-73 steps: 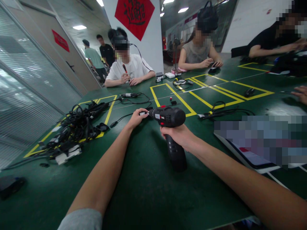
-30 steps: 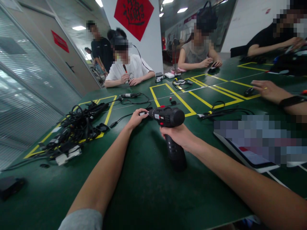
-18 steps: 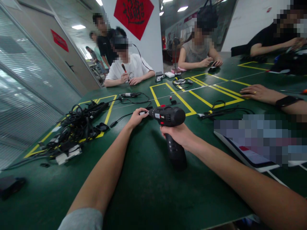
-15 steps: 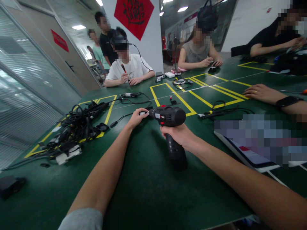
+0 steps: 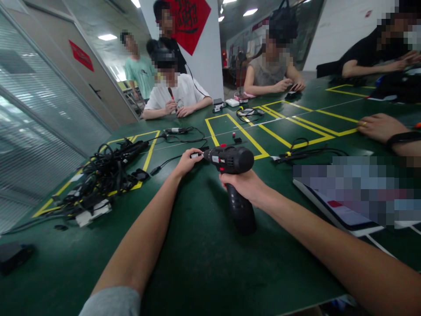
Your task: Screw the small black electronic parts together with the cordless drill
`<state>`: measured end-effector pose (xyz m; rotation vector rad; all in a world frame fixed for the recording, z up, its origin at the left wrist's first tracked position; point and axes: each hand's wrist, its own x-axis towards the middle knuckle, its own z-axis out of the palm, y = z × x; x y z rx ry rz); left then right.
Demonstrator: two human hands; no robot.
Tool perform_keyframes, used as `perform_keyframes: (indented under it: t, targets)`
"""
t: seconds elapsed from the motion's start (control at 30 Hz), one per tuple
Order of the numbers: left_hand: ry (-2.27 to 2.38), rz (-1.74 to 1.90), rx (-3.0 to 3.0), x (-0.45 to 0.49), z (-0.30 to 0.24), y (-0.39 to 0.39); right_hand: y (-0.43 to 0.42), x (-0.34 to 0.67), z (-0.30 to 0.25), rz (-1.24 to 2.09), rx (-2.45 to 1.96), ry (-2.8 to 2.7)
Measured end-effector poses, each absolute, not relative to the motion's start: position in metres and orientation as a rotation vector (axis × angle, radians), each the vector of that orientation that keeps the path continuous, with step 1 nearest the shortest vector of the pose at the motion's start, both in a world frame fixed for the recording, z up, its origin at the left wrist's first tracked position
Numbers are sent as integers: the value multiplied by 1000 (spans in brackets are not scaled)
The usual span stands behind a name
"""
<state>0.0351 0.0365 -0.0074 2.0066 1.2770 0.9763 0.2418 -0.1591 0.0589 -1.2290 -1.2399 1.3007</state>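
- The right hand (image 5: 241,182) is wrapped firmly around the handle of a black cordless drill (image 5: 233,159), just under its body.
- The left hand (image 5: 187,162), left of the drill, pinches a small black piece with a white label (image 5: 196,155) between thumb and fingers.
- The drill lies level along its body, chuck (image 5: 207,154) toward that labelled piece; whether the 2 touch cannot be told.
- Just left of the left hand, on the drill's left side, a thin black cable (image 5: 169,161) runs along the green table (image 5: 197,263) to a connector (image 5: 155,170).
- Just beyond the drill sit 2 small items, 1 red (image 5: 234,135) and 1 black (image 5: 237,141).
- Right of the drill lies a bundle of black cables with a yellow tie (image 5: 296,152).
- Farther left of the drill is a tangled heap of black cables (image 5: 110,171).
- Farther right of the drill, a co-worker's hand (image 5: 378,126) rests on the table.
- Well beyond the drill, a person in a white T-shirt (image 5: 194,90) holds a red-and-black tool (image 5: 170,93).
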Motion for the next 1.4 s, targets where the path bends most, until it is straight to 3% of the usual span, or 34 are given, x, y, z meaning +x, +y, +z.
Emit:
perform_keyframes:
  t: [1.4]
  targets:
    - [1263, 965, 2003, 35, -9, 38, -159, 241, 57, 1322, -1218, -1212]
